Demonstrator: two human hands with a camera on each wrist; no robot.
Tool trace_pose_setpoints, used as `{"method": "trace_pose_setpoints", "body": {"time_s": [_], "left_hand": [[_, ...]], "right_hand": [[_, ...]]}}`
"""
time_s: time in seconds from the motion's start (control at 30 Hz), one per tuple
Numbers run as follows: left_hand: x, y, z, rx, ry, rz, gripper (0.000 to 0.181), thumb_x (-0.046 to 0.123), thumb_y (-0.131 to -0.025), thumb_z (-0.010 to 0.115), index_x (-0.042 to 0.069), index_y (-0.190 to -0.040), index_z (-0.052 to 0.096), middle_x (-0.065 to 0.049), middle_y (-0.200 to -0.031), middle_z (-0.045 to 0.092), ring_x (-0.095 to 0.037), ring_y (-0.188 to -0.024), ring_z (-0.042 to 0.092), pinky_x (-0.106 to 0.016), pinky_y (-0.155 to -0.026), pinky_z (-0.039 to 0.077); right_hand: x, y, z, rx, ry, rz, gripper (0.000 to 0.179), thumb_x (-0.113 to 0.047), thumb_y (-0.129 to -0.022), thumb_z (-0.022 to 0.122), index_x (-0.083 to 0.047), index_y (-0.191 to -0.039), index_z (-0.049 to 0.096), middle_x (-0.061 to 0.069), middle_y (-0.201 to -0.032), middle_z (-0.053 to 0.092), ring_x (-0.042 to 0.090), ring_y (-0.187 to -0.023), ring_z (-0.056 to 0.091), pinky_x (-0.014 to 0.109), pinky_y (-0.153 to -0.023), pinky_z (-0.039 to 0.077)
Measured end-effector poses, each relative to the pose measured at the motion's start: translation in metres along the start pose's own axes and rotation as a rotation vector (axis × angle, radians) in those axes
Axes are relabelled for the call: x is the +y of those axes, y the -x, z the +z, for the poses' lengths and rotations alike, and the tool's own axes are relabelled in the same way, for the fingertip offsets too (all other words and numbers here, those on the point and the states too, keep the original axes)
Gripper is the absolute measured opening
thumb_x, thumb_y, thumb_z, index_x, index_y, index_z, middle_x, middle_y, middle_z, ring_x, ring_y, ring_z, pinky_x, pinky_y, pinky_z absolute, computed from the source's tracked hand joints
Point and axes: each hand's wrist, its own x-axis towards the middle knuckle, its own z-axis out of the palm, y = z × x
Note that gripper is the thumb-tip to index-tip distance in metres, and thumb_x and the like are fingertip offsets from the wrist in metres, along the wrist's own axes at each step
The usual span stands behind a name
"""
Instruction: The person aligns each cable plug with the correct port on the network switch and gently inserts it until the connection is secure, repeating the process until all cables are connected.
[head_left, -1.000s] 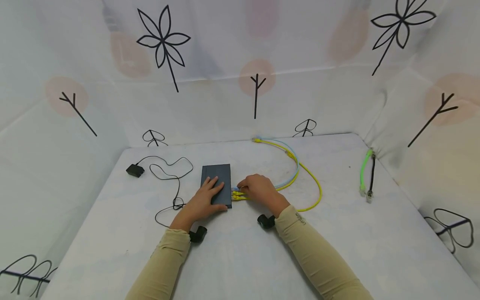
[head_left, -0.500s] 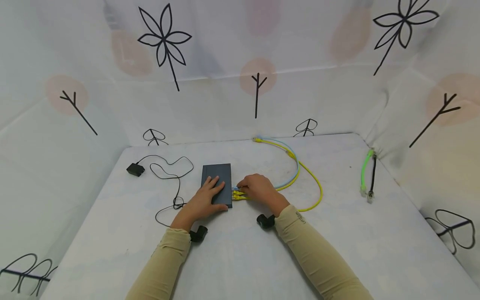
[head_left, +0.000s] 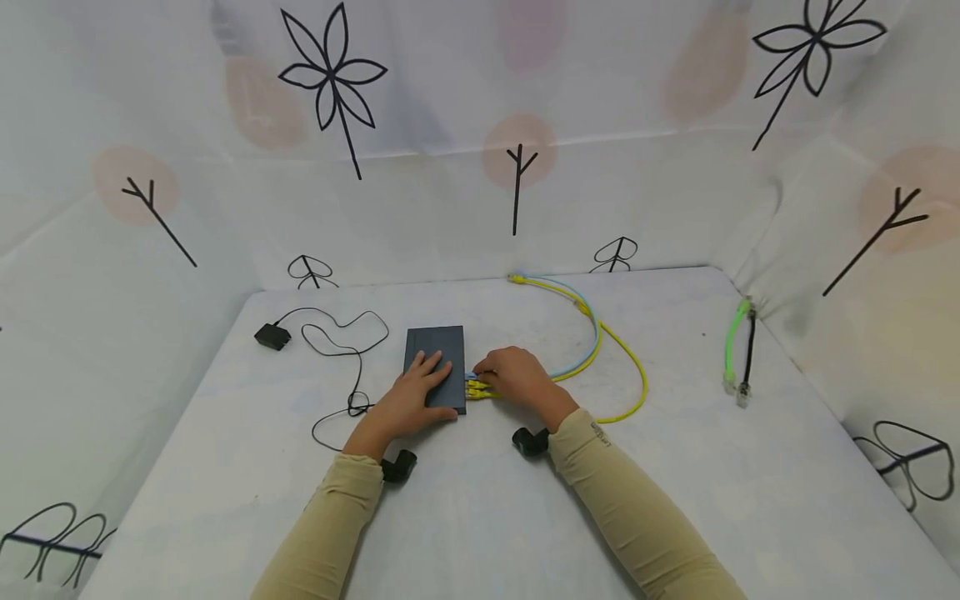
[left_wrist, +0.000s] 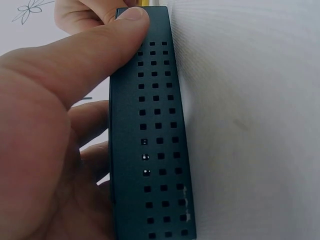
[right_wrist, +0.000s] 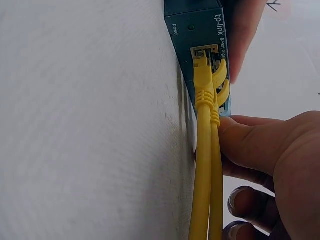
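Note:
A dark tp-link network switch (head_left: 437, 342) lies flat on the table, its vented side (left_wrist: 155, 125) filling the left wrist view. My left hand (head_left: 408, 400) rests on top of it, fingers spread, with the thumb along its near edge. Two yellow Ethernet cables (right_wrist: 204, 145) are plugged into the port face. My right hand (head_left: 517, 377) pinches the plug end of a light blue Ethernet cable (head_left: 572, 367) at that face, beside the yellow plugs (head_left: 478, 389). The fingers hide most of the blue plug, so I cannot tell how deep it sits.
A black power adapter (head_left: 272, 337) with a thin looped cord (head_left: 357, 354) lies left of the switch. Loose yellow and blue cable loops stretch toward the back. At the right edge are a short green cable (head_left: 734, 337) and a short black cable (head_left: 748, 358).
The head view has shifted slightly. Both hands keep their places on the switch and at the blue plug.

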Motion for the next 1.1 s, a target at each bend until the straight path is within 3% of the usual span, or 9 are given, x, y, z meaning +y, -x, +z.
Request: {"method": "trace_pose_setpoints", "body": {"time_s": [0.67, 1.1], "left_hand": [[-0.0011, 0.0008, 0.0027, 0.028, 0.009, 0.001, 0.085, 0.049, -0.085, 0.070, 0.019, -0.154, 0.028, -0.002, -0.164, 0.012, -0.032, -0.152, 0.000, -0.058, -0.117, 0.022], [-0.0021, 0.0011, 0.0038, 0.028, 0.018, 0.002, 0.085, 0.050, -0.085, 0.069, 0.021, -0.154, 0.028, -0.001, -0.164, 0.012, -0.031, -0.152, -0.001, -0.059, -0.117, 0.022]], "right_hand": [[-0.0006, 0.0033, 0.0031, 0.009, -0.011, 0.043, 0.023, -0.021, -0.095, 0.063, -0.018, -0.115, 0.074, 0.000, -0.109, 0.072, 0.019, -0.101, 0.067, 0.036, -0.086, 0.055], [-0.0002, 0.0060, 0.0037, -0.006, -0.061, 0.090, 0.024, -0.024, -0.096, 0.062, -0.018, -0.117, 0.072, -0.001, -0.117, 0.071, 0.020, -0.111, 0.065, 0.038, -0.094, 0.052]]}}
